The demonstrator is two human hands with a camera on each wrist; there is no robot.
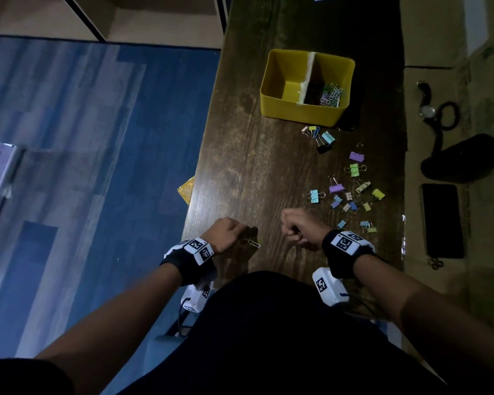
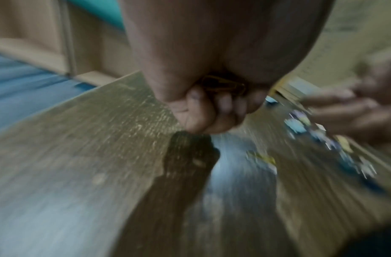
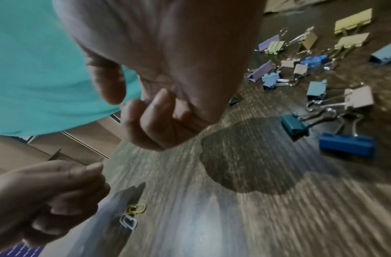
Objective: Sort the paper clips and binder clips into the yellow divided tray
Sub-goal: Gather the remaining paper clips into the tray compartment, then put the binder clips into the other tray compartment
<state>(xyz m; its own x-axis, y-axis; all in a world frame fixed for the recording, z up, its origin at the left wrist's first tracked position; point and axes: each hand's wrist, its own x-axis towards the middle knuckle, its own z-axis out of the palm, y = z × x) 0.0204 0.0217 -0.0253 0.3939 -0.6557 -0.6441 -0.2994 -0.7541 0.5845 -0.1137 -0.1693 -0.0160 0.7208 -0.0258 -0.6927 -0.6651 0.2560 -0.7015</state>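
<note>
Two paper clips, a yellow paper clip [image 3: 136, 209] and a white paper clip [image 3: 128, 223], lie flat on the wooden surface [image 1: 240, 166] just beside the left hand [image 1: 226, 233], touching each other, apart from its fingers [image 3: 86, 175]. In the head view their long axes run diagonally, away from the hand toward the near right. The left hand's fingers curl round something small and dark in the left wrist view; blur hides what it is. The right hand [image 1: 300, 228] is clenched; whether it holds anything I cannot tell. Binder clips [image 1: 354, 192] lie scattered to its right. The yellow divided tray [image 1: 271, 89] stands farther off, paper clips in its right compartment.
</note>
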